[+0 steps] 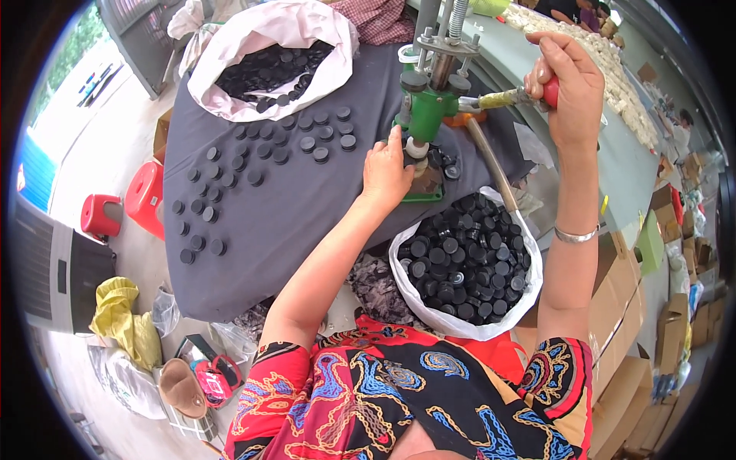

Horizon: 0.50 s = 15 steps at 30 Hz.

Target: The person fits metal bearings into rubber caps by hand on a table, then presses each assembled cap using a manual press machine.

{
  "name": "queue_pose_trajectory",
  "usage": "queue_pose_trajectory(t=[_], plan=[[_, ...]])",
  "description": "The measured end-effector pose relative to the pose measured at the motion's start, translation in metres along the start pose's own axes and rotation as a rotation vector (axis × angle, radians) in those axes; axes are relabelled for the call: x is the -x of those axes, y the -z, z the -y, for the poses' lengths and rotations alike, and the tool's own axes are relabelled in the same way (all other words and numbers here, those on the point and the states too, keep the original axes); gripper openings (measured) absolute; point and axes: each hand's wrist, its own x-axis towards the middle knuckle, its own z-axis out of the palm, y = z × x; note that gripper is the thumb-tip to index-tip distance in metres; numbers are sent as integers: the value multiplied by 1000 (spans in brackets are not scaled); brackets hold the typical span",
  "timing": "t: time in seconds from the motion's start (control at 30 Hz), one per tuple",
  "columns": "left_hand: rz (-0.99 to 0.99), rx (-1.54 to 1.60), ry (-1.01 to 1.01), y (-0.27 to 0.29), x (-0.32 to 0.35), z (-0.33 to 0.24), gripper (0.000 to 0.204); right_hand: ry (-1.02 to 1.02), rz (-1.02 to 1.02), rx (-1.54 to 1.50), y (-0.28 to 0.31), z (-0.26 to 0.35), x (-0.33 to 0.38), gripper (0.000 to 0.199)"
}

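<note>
A green hand press [426, 113] stands at the right side of a dark cloth-covered table, its white plunger tip low over the base. My left hand [386, 175] rests beside that tip, index finger stretched upward and thumb apart; I see nothing held in it, though the press partly hides the fingertips. My right hand [569, 86], raised at the right, is closed around the red knob [550, 91] of the press lever [502, 99]. Loose black round caps [264, 151] lie spread over the table to the left. Several more caps crowd behind the press tip.
Close to my body, a white sack [529, 303] is full of black caps. Another pale sack [203, 88] with black pieces lies open at the table's far left. A long-handled hammer [491, 157] leans beside the press. Red stools [144, 198] stand left; cardboard boxes [613, 322] are at right.
</note>
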Motion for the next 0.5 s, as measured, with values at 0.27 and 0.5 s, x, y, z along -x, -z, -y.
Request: queue_pose_trajectory(t=[0.27,0.5], plan=[[-59,159,79,-19,-5,-3,88,14,-30,64,-2,1,7,20],[-75,242,160,-25,-5,-3,87,46,-58,45,-3,-1,44,17]])
